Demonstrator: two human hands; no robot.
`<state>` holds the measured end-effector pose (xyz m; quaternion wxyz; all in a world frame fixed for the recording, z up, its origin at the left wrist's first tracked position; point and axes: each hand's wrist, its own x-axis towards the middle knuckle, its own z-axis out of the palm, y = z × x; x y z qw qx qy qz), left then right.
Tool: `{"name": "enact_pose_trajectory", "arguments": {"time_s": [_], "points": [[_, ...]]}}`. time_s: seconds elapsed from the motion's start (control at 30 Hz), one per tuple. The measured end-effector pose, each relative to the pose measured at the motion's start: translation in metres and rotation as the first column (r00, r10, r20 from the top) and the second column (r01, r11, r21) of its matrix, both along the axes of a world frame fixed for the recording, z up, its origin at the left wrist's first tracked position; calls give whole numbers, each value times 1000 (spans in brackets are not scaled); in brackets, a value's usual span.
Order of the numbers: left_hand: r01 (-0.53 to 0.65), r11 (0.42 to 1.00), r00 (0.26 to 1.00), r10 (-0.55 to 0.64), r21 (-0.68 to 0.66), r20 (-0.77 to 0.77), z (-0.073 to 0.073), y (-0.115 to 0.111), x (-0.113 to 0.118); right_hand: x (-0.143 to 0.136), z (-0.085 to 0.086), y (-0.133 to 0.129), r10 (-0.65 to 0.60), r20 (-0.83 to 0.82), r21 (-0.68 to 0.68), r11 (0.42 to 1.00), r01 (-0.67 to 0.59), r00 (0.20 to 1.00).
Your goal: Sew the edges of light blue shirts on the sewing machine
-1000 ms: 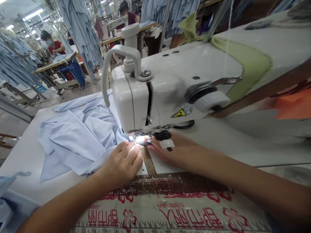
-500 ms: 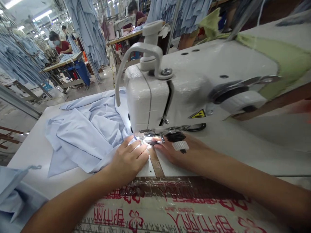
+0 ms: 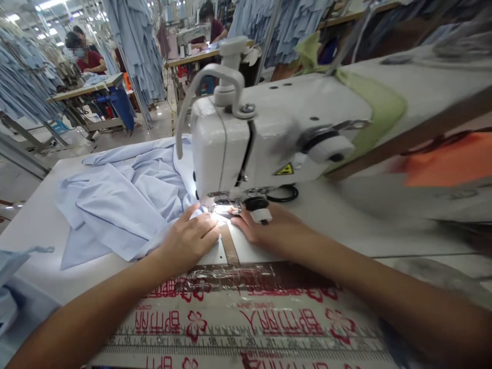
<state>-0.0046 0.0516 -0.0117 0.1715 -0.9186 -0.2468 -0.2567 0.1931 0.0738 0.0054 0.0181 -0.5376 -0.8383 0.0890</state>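
Observation:
A white sewing machine (image 3: 230,138) stands over the work table, its lamp lighting the needle area. Light blue fabric (image 3: 123,200) lies crumpled left of it, one edge running to the presser foot (image 3: 223,207). My left hand (image 3: 190,236) rests palm down on the fabric edge just left of the foot, fingers loosely spread. To the right of the foot is my right hand (image 3: 265,228), partly behind a white knob (image 3: 261,215); its fingertips reach to the lit spot, and what they touch is too small and bright to make out.
A ruler strip (image 3: 230,342) and red-printed tape line the table's front edge. More blue cloth (image 3: 23,302) hangs at lower left. An orange item (image 3: 449,159) is at right. Two people work at tables behind, among hanging blue garments (image 3: 134,51).
The whole view has shifted, so the machine and hands appear further left and slightly higher. The orange item at right shows more fully. Both hands keep their places beside the presser foot.

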Motion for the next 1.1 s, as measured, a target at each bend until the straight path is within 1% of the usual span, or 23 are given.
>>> {"name": "enact_pose_trajectory", "arguments": {"time_s": [0.07, 0.17, 0.27, 0.33, 0.4, 0.5, 0.53, 0.6, 0.7, 0.8, 0.93, 1.03, 1.1], "points": [[-4, 999, 1000, 4, -31, -22, 1, 0, 0, 2, 4, -1, -19, 17, -5, 1000, 19, 1000], [-6, 998, 999, 4, -55, -38, 1, 1, 0, 8, 7, -1, -5, 13, -6, 1000, 5, 1000], [-10, 998, 998, 6, -56, -63, 0, -1, 0, 13, 5, -1, 56, -7, 31, 998, -55, 998], [-29, 997, 996, 22, -78, -90, 3, -5, 0, 16, 3, -1, 106, -21, 58, 993, -105, 994], [-74, 985, 990, 53, -156, -132, 10, -12, 0, 17, 1, -2, 151, -18, 68, 986, -150, 988], [-174, 929, 971, 108, -326, -212, 22, -21, 0, 17, 2, -2, 153, 31, 37, 987, -154, 988], [-190, 914, 968, 113, -358, -225, 24, -22, -1, 16, 2, -2, 149, 52, 23, 988, -151, 987], [-178, 917, 969, 101, -356, -225, 24, -24, -1, 15, 4, -2, 155, 78, 7, 988, -156, 985], [-133, 950, 979, 81, -284, -188, 18, -21, -1, 14, 6, -4, 187, 87, 18, 982, -189, 979], [-122, 959, 985, 85, -255, -151, 14, -19, -1, 15, 7, -6, 196, 83, 33, 979, -199, 977], [-109, 955, 987, 70, -276, -148, 13, -18, -2, 15, 6, -7, 212, 71, 55, 975, -217, 975], [-112, 946, 990, 79, -304, -118, 14, -19, -1, 13, 7, -7, 222, 65, 71, 971, -227, 973], [-108, 942, 994, 97, -317, -50, 16, -22, 0, 13, 8, -8, 219, 59, 77, 972, -223, 974]]}}
